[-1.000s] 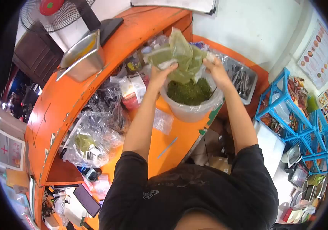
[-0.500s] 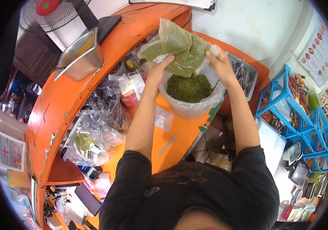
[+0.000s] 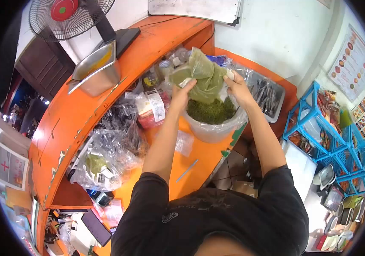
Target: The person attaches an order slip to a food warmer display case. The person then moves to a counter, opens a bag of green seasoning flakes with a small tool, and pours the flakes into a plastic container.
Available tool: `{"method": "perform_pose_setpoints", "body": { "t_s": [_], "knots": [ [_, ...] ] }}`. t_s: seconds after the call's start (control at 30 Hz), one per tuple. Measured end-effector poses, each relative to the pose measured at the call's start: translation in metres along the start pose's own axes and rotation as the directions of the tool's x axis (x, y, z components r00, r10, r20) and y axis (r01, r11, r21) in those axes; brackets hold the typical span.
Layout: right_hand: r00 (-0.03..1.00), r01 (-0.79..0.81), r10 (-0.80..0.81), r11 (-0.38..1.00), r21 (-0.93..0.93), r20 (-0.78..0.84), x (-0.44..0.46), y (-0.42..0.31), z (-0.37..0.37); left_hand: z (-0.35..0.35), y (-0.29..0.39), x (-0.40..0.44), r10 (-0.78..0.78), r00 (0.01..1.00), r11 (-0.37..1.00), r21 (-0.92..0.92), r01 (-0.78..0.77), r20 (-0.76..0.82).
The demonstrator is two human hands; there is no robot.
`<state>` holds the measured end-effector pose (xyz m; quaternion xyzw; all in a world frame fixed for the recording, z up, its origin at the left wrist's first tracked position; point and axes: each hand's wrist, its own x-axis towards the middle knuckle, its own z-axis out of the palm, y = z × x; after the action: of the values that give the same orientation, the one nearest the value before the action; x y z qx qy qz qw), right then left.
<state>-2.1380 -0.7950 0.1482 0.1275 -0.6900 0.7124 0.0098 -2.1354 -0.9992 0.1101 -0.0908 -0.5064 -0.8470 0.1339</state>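
Between my two hands hangs a clear plastic bag (image 3: 208,81) with a green-stained inside, its bottom turned upward. My left hand (image 3: 181,94) is closed on the bag's left side, thumb on top. On the right side, my right hand (image 3: 237,87) pinches the bag's edge. Just below stands a translucent plastic tub (image 3: 210,131), lined with clear plastic and holding dark green, crumbly, leafy-looking material (image 3: 212,113). The bag's lower part overlaps the far side of the tub and hides some of its contents.
A grey tray (image 3: 272,96) with dark wrapped items sits right of the tub. Blue baskets (image 3: 315,123) stand farther right. Crumpled plastic bags (image 3: 110,158) crowd the orange counter (image 3: 191,155) at left, near a blue stick (image 3: 186,170). A metal pan (image 3: 99,74) rests on the ledge.
Both hands and the bag have come lower, closer to the tub's contents. The bag looks more gathered. The camera view has shifted slightly.
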Motion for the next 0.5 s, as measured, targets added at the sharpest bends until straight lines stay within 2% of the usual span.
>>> {"method": "perform_pose_setpoints", "body": {
  "t_s": [0.07,0.17,0.3,0.4,0.5],
  "knots": [
    [0.999,-0.046,0.046,0.999,0.019,0.011,-0.006,0.003,0.001,-0.006,-0.012,-0.005,-0.022,0.999,0.996,-0.082,0.026,0.041],
    [0.995,0.036,-0.045,0.995,0.09,0.092,-0.006,0.001,-0.004,-0.007,-0.012,0.003,-0.05,0.997,0.979,-0.194,0.06,0.056],
    [0.985,0.138,-0.156,0.968,0.209,0.068,-0.005,-0.007,-0.002,0.006,0.0,0.003,-0.102,0.99,0.923,-0.363,0.13,0.096],
    [0.971,0.08,-0.131,0.966,0.245,0.201,0.003,0.001,-0.004,0.014,0.002,0.009,-0.081,0.987,0.922,-0.364,0.128,0.142],
    [0.962,0.089,-0.127,0.982,0.165,0.24,0.009,0.009,0.002,0.034,0.024,0.005,0.026,0.995,0.996,-0.09,-0.017,0.101]
  ]
}}
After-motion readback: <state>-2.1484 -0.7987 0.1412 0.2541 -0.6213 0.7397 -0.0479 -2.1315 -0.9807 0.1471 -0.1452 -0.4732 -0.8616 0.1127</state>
